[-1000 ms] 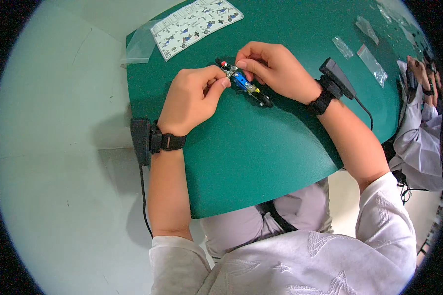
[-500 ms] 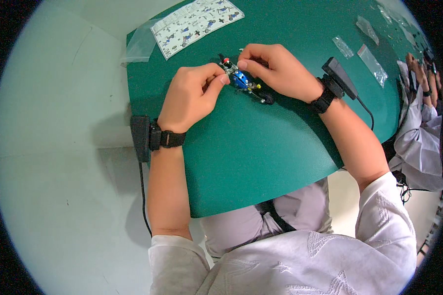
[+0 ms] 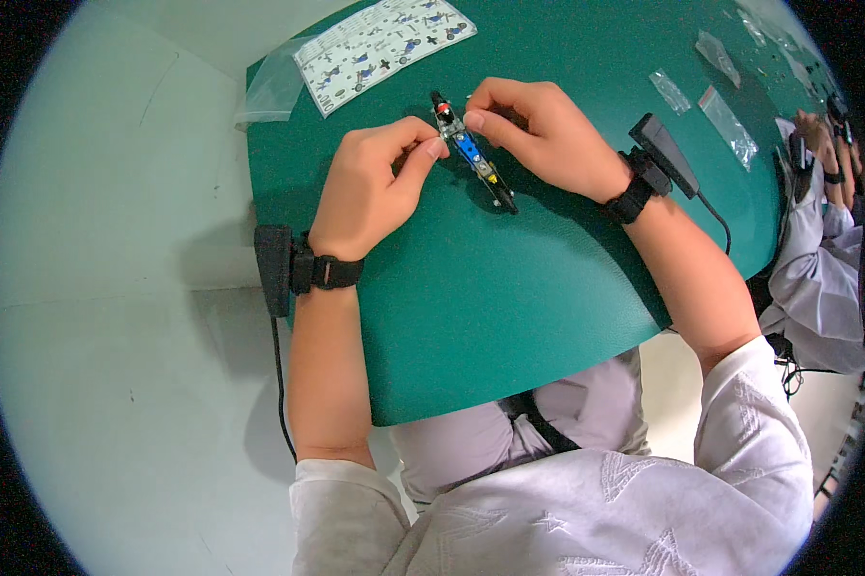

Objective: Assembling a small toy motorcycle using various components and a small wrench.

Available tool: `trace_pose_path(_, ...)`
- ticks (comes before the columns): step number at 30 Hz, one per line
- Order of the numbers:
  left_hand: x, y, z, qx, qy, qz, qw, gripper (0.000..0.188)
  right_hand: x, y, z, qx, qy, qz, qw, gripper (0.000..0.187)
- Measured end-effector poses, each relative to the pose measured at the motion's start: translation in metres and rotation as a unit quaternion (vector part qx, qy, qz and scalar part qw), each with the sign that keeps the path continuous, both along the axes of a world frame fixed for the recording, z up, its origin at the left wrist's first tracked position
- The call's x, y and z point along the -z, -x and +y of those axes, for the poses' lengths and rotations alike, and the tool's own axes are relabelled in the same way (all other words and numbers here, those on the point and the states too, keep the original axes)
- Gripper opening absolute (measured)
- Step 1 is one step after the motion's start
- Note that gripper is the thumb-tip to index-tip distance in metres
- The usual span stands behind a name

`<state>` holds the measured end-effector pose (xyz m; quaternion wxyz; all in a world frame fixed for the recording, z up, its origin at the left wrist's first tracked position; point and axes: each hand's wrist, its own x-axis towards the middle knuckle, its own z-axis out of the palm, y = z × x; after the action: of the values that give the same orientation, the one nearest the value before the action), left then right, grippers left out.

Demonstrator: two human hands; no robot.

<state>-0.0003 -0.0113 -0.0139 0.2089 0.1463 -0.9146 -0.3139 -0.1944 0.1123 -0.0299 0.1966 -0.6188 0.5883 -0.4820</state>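
Note:
A small toy motorcycle [image 3: 470, 149] with a blue body, black wheels and red and yellow bits stands over the green table, its length running from upper left to lower right. On its left side, my left hand [image 3: 379, 178] pinches a grey part near the front between thumb and forefinger. My right hand [image 3: 538, 134] has its thumb and curled forefinger closed at the toy's right side, close to the same front part. The fingertips cover the exact spots they grip.
A printed instruction sheet [image 3: 384, 48] lies at the far left beside a clear plastic bag [image 3: 277, 91]. Small clear bags [image 3: 728, 127] sit at the far right. Beyond the right edge, another person's arms [image 3: 826, 163] are at work. Cables run from both my wrist devices.
The toy motorcycle has turned from leaning on its side to more upright, its rear wheel swinging left. Both my hands have stayed nearly in place.

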Motion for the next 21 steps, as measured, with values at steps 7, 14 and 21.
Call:
trace_pose_path(7,0.0042,0.0019,-0.0018,0.016,-0.027,-0.021,0.999,0.019,0.0035,0.0016,-0.0014,0.007,-0.008,-0.007,1.000,0.022)
trace_pose_path(14,0.0069,0.0036,-0.0020,-0.001,-0.021,-0.053,0.998,0.021,0.0055,0.0053,-0.0033,0.011,-0.030,0.008,0.999,0.024)
trace_pose_path(21,0.0086,0.0051,-0.0020,-0.006,-0.030,-0.070,0.997,0.022,0.0083,0.0072,-0.0031,-0.001,-0.044,0.011,0.999,0.027)
